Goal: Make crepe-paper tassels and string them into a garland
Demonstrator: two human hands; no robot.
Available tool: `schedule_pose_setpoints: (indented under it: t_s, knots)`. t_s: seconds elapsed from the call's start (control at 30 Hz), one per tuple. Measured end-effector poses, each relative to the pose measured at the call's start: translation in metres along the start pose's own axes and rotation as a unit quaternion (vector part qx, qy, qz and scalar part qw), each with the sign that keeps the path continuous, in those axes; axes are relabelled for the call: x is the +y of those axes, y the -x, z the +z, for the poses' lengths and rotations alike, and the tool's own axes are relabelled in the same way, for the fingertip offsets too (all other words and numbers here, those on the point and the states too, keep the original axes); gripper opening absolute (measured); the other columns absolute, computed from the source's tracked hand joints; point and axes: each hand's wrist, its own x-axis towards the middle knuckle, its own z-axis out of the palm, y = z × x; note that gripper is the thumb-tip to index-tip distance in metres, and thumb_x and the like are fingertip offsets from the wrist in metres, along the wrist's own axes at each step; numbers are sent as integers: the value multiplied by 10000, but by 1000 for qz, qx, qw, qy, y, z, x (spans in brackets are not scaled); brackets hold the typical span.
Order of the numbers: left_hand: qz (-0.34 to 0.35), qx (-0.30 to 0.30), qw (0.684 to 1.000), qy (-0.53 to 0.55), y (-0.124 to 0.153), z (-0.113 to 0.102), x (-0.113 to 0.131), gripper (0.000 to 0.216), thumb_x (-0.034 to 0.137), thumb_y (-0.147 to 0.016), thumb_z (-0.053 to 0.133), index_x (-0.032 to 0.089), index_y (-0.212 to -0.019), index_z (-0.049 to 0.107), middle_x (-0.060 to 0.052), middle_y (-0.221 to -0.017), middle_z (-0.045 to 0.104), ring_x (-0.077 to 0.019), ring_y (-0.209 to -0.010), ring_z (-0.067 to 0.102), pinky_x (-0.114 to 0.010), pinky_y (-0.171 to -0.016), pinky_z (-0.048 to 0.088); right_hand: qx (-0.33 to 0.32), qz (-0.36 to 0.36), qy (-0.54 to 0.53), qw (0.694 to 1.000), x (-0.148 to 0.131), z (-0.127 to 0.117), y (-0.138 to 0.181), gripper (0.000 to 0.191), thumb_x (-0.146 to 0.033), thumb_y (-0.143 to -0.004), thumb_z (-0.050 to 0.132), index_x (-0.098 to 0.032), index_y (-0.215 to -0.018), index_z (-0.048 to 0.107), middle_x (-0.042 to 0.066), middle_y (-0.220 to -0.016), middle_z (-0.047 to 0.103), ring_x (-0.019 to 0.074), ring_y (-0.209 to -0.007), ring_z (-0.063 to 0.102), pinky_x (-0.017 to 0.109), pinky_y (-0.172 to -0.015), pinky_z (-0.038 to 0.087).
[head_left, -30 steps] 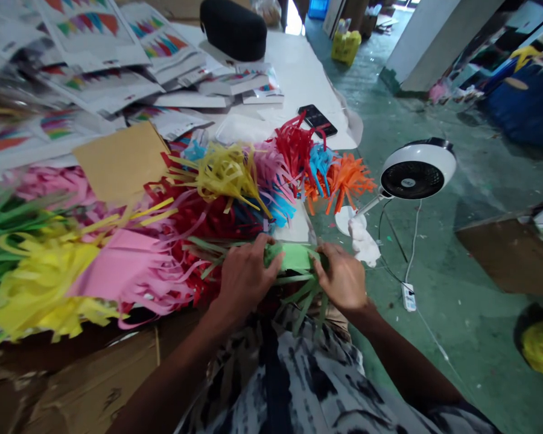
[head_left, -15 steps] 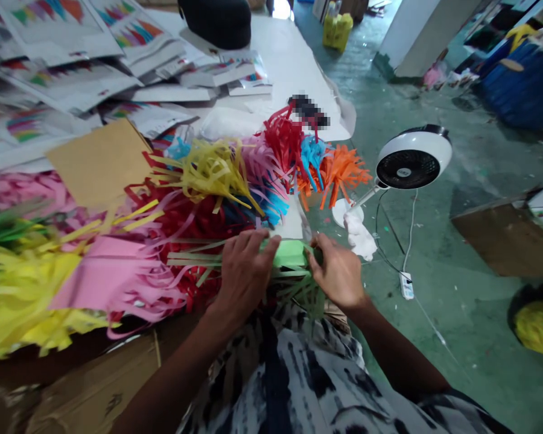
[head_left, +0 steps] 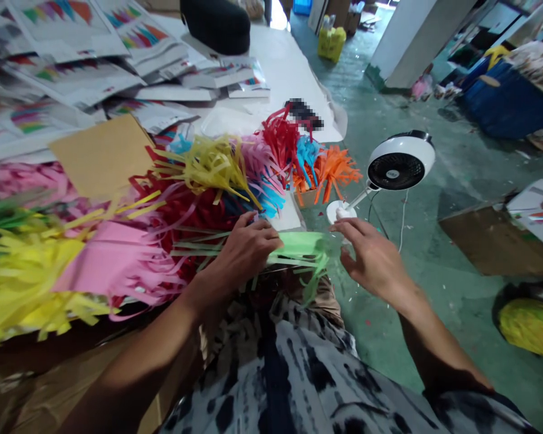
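A sheet of light green fringed tissue paper [head_left: 302,244] lies across the table's near edge, its cut strips trailing to the left and hanging down on the right. My left hand [head_left: 252,246] is closed over the middle of it, fingers curled, partly hiding the paper. To the right of the sheet, over the floor, my right hand [head_left: 371,258] is open and holds nothing, with its fingers stretched towards the paper's right end. Beyond my left hand lie yellow tissue tassels [head_left: 212,169], red fringed paper [head_left: 187,208] and orange tassels [head_left: 337,170].
Pink fringed paper [head_left: 113,259], yellow fringed paper [head_left: 22,277] and a tan card [head_left: 102,154] cover the left side. Printed packets [head_left: 72,75] are heaped behind, beside a black case [head_left: 217,25]. A white fan [head_left: 400,160] stands on the floor at right, near a cardboard box [head_left: 479,238].
My right hand has let go of the green tissue paper's right end and moved right, its fingers opening. My left hand has stayed on the paper, shifting slightly left.
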Motion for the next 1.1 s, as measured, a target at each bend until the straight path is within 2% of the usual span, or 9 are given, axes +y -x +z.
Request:
schedule_pose_setpoints:
  t_s: [0.17,0.3,0.4,0.5,0.67,0.8,0.87,0.93,1.1]
  knots:
    - [11,19,1000,2,-1,4,-3,375,30,-879,515,283,-963,779,-10,-996,791,-236,-1088,666,-566,-1205,266,-6,-123,14,992,-19,2,12,513,-169,-805,632,-248,-1311,655,143,-1525,475,373,-1453,390,572,-1155,325]
    - [13,24,1000,-3,-1,4,-3,360,51,-901,514,285,-970,779,-5,-1005,797,-237,-1085,672,-577,-1189,287,-38,-101,74,991,-33,34,11,394,-257,-835,668,-155,-1215,699,219,-1528,490,393,-1507,317,621,-1224,198]
    - [14,28,1000,-4,-2,3,-2,367,45,-887,514,284,-966,781,-7,-993,799,-234,-1071,674,-580,-1192,290,-28,-93,96,991,-27,40,12,292,-311,-913,654,-165,-1153,736,218,-1520,517,391,-1521,311,637,-1230,181]
    - [16,29,999,-7,-2,3,-2,366,38,-874,516,279,-954,779,-4,-980,796,-231,-1062,676,-587,-1204,292,-21,-130,72,989,-8,20,19,287,-445,-987,625,-212,-993,793,165,-1506,555,370,-1529,323,623,-1235,203]
    - [25,47,998,-35,3,5,1,315,54,-892,551,267,-947,776,-6,-999,794,-235,-1087,675,-623,-1233,280,16,-97,63,993,16,-26,36,410,-523,-1015,592,-238,-810,803,92,-1488,611,372,-1449,457,611,-1144,363]
    - [44,57,995,-66,12,4,11,253,120,-937,604,273,-1058,766,-21,-1044,786,-250,-1152,670,-669,-1277,201,101,-106,6,989,-7,-16,37,253,-360,-1039,585,-223,-1103,788,89,-1342,720,280,-1305,612,505,-1119,454]
    - [48,57,994,-80,17,4,17,230,190,-963,621,271,-1133,753,-42,-1083,778,-266,-1191,666,-693,-1286,164,79,-153,-15,985,-26,8,29,356,-338,-1063,539,-182,-1350,679,91,-1397,694,251,-1352,588,496,-1212,383]
    - [47,62,993,-90,22,6,20,245,278,-977,639,272,-1201,735,-62,-1139,769,-287,-1231,657,-714,-1286,139,35,-181,0,983,-40,38,19,517,-417,-1078,498,-140,-1513,527,113,-1551,562,274,-1482,462,552,-1285,254]
    - [38,85,991,-96,33,14,17,267,324,-982,661,279,-1239,718,-53,-1236,759,-281,-1294,638,-697,-1305,93,-6,-130,43,991,-33,88,8,751,-568,-1060,458,-86,-1622,333,162,-1680,337,314,-1574,303,603,-1304,137]
